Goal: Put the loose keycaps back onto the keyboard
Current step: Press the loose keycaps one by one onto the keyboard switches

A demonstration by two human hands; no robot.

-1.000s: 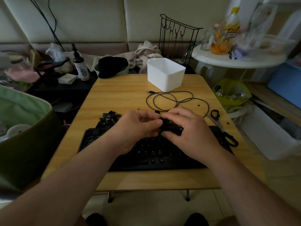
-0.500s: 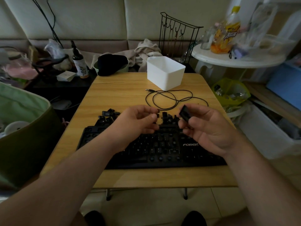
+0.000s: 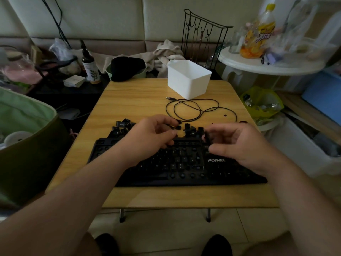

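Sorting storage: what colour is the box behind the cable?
White plastic rectangular box, clearest in the head view.

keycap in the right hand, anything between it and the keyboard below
Nothing visible. The right hand pinches the keycap just above the keyboard, near its far edge, with only open air under it. The left hand hovers off to the side, out of that path.

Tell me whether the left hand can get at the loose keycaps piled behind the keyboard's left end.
Probably yes. The left hand hovers over the keyboard beside that pile of loose keycaps, and nothing lies between them. Whether its curled fingers already hold a keycap is unclear.
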